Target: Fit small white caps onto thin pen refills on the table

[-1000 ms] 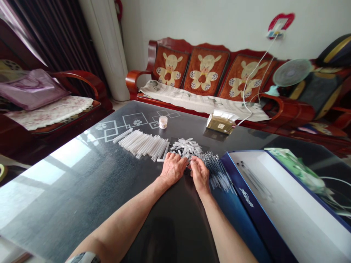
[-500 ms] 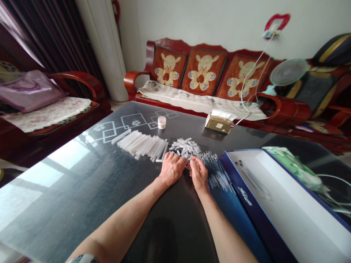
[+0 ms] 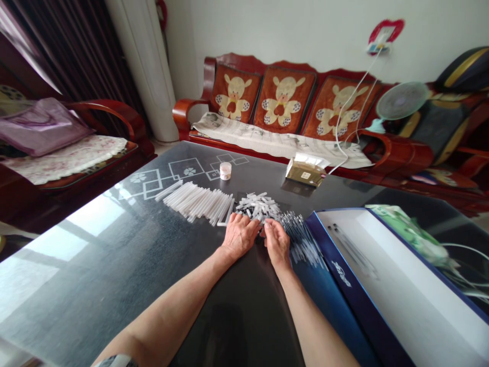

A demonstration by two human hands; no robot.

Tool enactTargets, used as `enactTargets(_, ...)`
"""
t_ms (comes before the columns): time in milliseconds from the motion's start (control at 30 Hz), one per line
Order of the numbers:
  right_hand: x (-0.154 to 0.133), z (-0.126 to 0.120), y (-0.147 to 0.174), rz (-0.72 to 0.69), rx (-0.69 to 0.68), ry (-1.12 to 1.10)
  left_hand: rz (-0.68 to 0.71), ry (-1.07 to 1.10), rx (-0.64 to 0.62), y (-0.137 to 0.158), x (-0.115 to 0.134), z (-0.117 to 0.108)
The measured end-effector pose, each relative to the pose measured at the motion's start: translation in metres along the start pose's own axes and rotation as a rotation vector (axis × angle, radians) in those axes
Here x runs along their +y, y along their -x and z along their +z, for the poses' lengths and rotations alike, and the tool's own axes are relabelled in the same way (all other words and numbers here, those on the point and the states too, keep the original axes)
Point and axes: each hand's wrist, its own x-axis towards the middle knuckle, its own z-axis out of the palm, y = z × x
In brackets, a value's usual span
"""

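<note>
My left hand (image 3: 240, 234) rests low over the dark table with its fingers curled at the near edge of a pile of small whitish translucent caps (image 3: 260, 205). Close beside it, my right hand (image 3: 276, 239) has thumb and fingers pinched together. Whatever the fingertips hold is too small and too covered to make out. Left of the hands lies a row of long translucent white tubes (image 3: 198, 201), which look like pen barrels. A bundle of thin pen refills (image 3: 301, 237) with dark ends lies just right of my right hand.
A long blue box with a white inside (image 3: 397, 285) stands at the right, holding a few refills (image 3: 353, 250). Behind the piles are a small round tub (image 3: 225, 172) and a tissue pack (image 3: 305, 171). A green plastic bag (image 3: 412, 234) lies past the box.
</note>
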Motion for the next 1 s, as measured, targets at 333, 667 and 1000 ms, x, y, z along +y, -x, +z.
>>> enactTargets(333,0.0033,-0.0004,-0.0012,0.033,0.02,-0.104,-0.008,0.012,0.011,0.0007,-0.0012,0.0022)
enactTargets(667,-0.0001,-0.0034,-0.0026,-0.405,0.125,0.341,-0.087,-0.001,0.063,0.0023,-0.0051,0.0075)
enactTargets(1000,0.0026,-0.0043,-0.0031,-0.514,0.089,0.426,-0.054,0.008,0.04,0.0017,-0.0035,0.0056)
